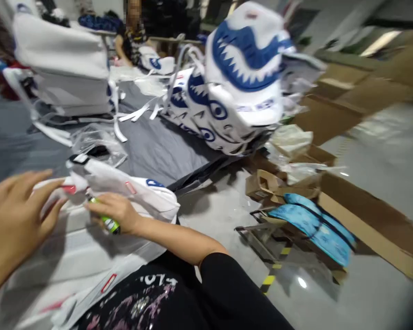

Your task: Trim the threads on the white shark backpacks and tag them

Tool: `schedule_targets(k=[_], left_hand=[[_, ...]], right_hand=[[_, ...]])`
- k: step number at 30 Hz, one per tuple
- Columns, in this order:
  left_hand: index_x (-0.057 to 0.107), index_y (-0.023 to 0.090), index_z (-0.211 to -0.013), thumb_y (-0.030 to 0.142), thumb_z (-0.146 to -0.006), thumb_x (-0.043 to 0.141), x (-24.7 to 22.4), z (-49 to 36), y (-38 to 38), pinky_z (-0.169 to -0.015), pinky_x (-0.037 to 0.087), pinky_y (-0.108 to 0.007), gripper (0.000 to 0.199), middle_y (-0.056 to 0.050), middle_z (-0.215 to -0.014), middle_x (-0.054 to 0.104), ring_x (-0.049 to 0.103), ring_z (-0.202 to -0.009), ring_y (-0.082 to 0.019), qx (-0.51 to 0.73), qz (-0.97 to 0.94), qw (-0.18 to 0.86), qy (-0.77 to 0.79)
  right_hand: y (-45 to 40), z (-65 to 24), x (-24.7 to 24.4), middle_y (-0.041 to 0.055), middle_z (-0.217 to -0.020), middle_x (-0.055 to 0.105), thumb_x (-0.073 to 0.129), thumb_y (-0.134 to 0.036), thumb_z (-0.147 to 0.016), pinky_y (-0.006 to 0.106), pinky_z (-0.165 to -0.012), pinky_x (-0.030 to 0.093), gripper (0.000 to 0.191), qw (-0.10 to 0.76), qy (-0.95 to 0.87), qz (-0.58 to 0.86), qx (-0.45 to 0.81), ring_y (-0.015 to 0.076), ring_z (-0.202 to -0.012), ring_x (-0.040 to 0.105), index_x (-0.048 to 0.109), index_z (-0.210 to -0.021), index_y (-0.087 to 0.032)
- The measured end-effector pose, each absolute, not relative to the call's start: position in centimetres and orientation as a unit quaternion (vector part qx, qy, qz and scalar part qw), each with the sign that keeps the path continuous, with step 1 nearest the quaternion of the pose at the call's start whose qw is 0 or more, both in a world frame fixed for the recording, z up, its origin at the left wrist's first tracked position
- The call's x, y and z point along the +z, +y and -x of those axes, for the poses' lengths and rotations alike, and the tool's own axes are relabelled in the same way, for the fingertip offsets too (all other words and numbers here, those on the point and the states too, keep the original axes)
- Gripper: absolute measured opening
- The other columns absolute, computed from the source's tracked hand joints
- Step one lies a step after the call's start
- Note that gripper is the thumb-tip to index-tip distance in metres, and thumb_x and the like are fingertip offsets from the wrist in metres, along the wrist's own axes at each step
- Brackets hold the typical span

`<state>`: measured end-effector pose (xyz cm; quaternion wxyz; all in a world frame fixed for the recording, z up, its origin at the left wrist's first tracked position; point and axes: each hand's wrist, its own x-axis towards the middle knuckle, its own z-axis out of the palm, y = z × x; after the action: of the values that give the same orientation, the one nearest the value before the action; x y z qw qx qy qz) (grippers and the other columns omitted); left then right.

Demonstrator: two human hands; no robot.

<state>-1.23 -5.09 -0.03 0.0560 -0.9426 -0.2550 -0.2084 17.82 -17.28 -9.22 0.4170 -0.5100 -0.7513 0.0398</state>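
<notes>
A white fabric bag [86, 247] with blue printing and small red-edged labels lies across my lap and the table edge. On the left, my left hand [17, 220] pinches part of its white fabric beside a small red tag [69, 189], with thumb and fingers nearly together. My right hand [119, 211] is closed around a bright green lighter [110, 224], its metal end pointing towards the red tag. The tip is slightly blurred, and I see no flame. A clear plastic bag [99, 142] lies just beyond the white bag.
Several white-and-blue shark-print bags [244, 68] stand stacked at the table's right edge. Another white bag [65, 68] with loose straps stands at the back left. A co-worker [134, 41] sits across. Cardboard boxes [371, 224] and a light-blue bundle [313, 224] are right.
</notes>
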Motion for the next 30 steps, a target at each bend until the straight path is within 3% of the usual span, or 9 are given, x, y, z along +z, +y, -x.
schedule_targets(k=[3, 7, 10, 14, 17, 21, 24, 26, 30], left_hand=[[0.032, 0.011, -0.15, 0.045, -0.09, 0.049, 3.0, -1.7, -5.8, -0.11, 0.038, -0.048, 0.071, -0.021, -0.153, 0.038, 0.042, -0.137, -0.039, -0.06, 0.943, 0.109, -0.31], [0.03, 0.021, -0.151, 0.048, -0.082, 0.065, 2.7, -5.1, -4.4, -0.096, 0.046, -0.04, 0.082, -0.014, -0.141, 0.053, 0.053, -0.123, -0.033, 0.098, 0.924, 0.066, -0.365], [0.033, 0.022, -0.149, 0.046, -0.078, 0.071, 1.3, -5.9, -3.4, -0.091, 0.044, -0.039, 0.084, -0.014, -0.135, 0.055, 0.053, -0.117, -0.033, 0.103, 0.91, 0.072, -0.395], [0.047, 0.019, -0.139, 0.044, -0.079, 0.068, -0.5, -5.9, -2.8, -0.09, 0.042, -0.038, 0.068, -0.014, -0.133, 0.055, 0.052, -0.116, -0.031, 0.072, 0.925, 0.058, -0.368], [0.042, 0.013, -0.144, 0.043, -0.083, 0.064, -1.0, -5.5, -2.6, -0.097, 0.04, -0.039, 0.071, -0.016, -0.14, 0.051, 0.046, -0.125, -0.031, 0.05, 0.947, 0.067, -0.31], [0.026, 0.008, -0.153, 0.058, -0.077, 0.07, -1.2, -5.4, -3.3, -0.114, 0.023, -0.056, 0.101, -0.022, -0.157, 0.029, 0.025, -0.144, -0.037, 0.057, 0.952, 0.112, -0.279], [0.023, 0.01, -0.155, 0.057, -0.069, 0.078, -1.4, -5.9, -3.6, -0.114, 0.011, -0.069, 0.112, -0.024, -0.162, 0.014, 0.011, -0.148, -0.042, 0.1, 0.941, 0.131, -0.294], [0.025, 0.009, -0.154, 0.056, -0.069, 0.078, -1.7, -6.1, -3.5, -0.114, 0.013, -0.069, 0.11, -0.025, -0.162, 0.014, 0.012, -0.148, -0.043, 0.108, 0.941, 0.129, -0.294], [0.035, 0.006, -0.149, 0.049, -0.082, 0.067, -1.9, -6.0, -3.2, -0.11, 0.032, -0.054, 0.086, -0.023, -0.158, 0.029, 0.031, -0.141, -0.036, 0.081, 0.952, 0.126, -0.268]], right_hand=[[-16.5, -18.0, -9.1, 0.0095, -0.115, 0.07, 0.051, -0.028, -0.096, 0.037, -0.097, 0.049, 0.03, 0.449, -0.738, 0.504, -0.001, 0.0196, -0.113, 0.062, 0.059, -0.124, -0.02], [-14.5, -17.8, -9.5, 0.0078, -0.097, 0.071, 0.053, -0.026, -0.093, 0.037, -0.083, 0.049, 0.02, 0.532, -0.682, 0.501, -0.012, 0.0217, -0.093, 0.065, 0.059, -0.111, -0.019], [-15.1, -17.1, -9.9, 0.0059, -0.09, 0.068, 0.053, -0.025, -0.092, 0.035, -0.078, 0.048, 0.014, 0.553, -0.669, 0.496, 0.02, 0.0204, -0.084, 0.063, 0.057, -0.105, -0.021], [-17.3, -17.1, -10.0, 0.0052, -0.087, 0.066, 0.053, -0.028, -0.091, 0.036, -0.077, 0.048, 0.012, 0.522, -0.695, 0.488, 0.081, 0.0206, -0.083, 0.061, 0.057, -0.102, -0.023], [-17.7, -18.3, -9.9, 0.0064, -0.093, 0.068, 0.056, -0.031, -0.089, 0.038, -0.081, 0.05, 0.018, 0.503, -0.695, 0.497, 0.133, 0.0221, -0.088, 0.063, 0.057, -0.105, -0.024], [-17.1, -19.5, -9.8, 0.0061, -0.102, 0.07, 0.054, -0.037, -0.091, 0.04, -0.088, 0.052, 0.028, 0.508, -0.657, 0.511, 0.223, 0.0224, -0.096, 0.067, 0.054, -0.116, -0.025], [-16.8, -19.7, -9.9, 0.0077, -0.102, 0.072, 0.055, -0.037, -0.091, 0.039, -0.086, 0.054, 0.034, 0.54, -0.595, 0.537, 0.256, 0.0219, -0.096, 0.07, 0.046, -0.121, -0.023], [-16.6, -19.7, -9.9, 0.0082, -0.099, 0.073, 0.058, -0.036, -0.089, 0.037, -0.082, 0.055, 0.034, 0.542, -0.57, 0.556, 0.269, 0.0219, -0.093, 0.071, 0.044, -0.117, -0.023], [-16.1, -20.2, -9.2, 0.0065, -0.096, 0.074, 0.059, -0.035, -0.089, 0.035, -0.077, 0.057, 0.026, 0.495, -0.605, 0.569, 0.255, 0.0212, -0.087, 0.073, 0.052, -0.11, -0.023]])
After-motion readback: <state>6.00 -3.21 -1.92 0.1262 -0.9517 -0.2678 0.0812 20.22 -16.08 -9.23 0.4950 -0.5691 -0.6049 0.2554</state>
